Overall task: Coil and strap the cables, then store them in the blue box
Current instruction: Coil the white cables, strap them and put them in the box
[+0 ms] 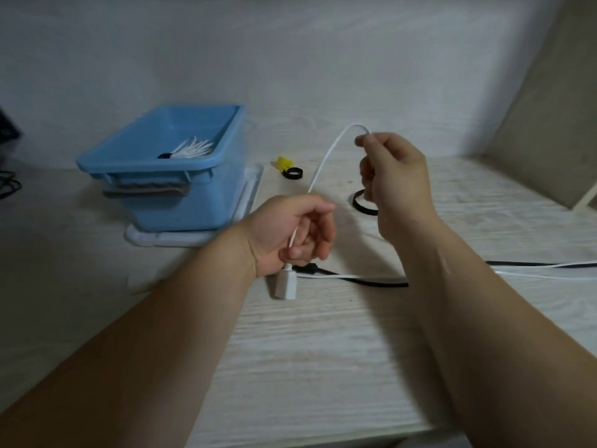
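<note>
Pinching the thin white flat cable (pixel 325 158) just above its plug in the left hand (pixel 292 234), gripping it higher up, back and right, in the right hand (pixel 395 182), slack trailing right along the pale woodgrain surface (pixel 323 350), blue plastic box (pixel 181 195) nearer the left.

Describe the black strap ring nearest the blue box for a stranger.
Find the blue box, left on the table. Just right of it lies a small black strap ring beside a yellow piece. The other black strap is larger, partly behind the right hand.
</note>
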